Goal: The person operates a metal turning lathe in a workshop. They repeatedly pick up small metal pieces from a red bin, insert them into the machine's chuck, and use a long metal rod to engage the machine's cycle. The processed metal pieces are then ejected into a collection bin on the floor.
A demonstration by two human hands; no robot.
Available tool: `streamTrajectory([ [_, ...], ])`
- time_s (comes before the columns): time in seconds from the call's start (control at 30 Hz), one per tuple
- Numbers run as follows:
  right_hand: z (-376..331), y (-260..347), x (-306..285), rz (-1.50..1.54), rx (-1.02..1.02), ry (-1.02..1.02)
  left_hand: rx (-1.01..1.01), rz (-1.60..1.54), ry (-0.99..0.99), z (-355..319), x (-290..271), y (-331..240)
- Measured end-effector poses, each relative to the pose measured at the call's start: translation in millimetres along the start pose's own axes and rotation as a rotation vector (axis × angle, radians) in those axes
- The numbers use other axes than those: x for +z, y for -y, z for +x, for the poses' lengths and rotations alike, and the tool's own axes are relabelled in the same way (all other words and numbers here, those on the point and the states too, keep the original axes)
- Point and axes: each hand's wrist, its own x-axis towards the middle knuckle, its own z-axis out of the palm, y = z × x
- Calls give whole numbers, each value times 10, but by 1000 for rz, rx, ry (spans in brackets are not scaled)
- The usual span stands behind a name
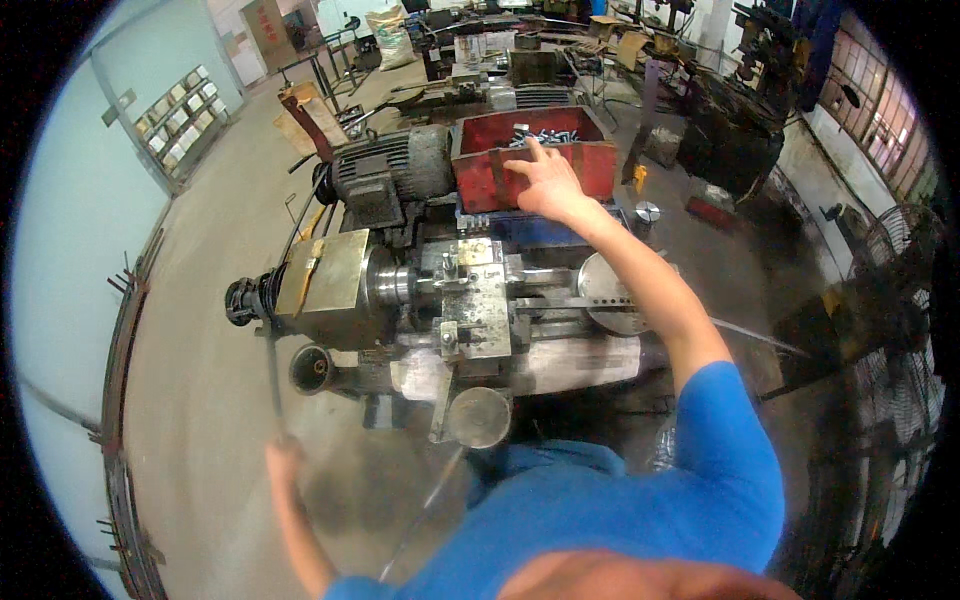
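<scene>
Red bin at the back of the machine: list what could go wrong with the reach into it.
1. The right hand stretches over the red bin rim toward loose metal parts; sharp edges may nick the fingers.
2. The forearm crosses above the machine; if anything turns, the blue sleeve could catch.
3. The left hand grips a long lever while the body leans; an accidental pull seems possible.

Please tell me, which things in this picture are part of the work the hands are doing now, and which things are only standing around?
In use:
- right hand reaching into the red bin
- small metal parts in that bin
- left hand at a long lever
- the machine in front of the person

Lying about:
- electric motor
- fan
- shelf on the wall
- sack
</scene>
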Motion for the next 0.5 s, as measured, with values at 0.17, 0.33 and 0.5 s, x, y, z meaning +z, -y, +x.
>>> streamTrajectory([
  [0.17,-822,-138,-213,398,-4,155,83,-15,-177,134,-101,703],
  [0.33,-2451,-1020,-654,441,628,189,-132,-303,137,-116,-89,-27],
  [0.5,-4596,-1811,-811,-160,1086,291,-258,-379,320,266,-102,117],
])
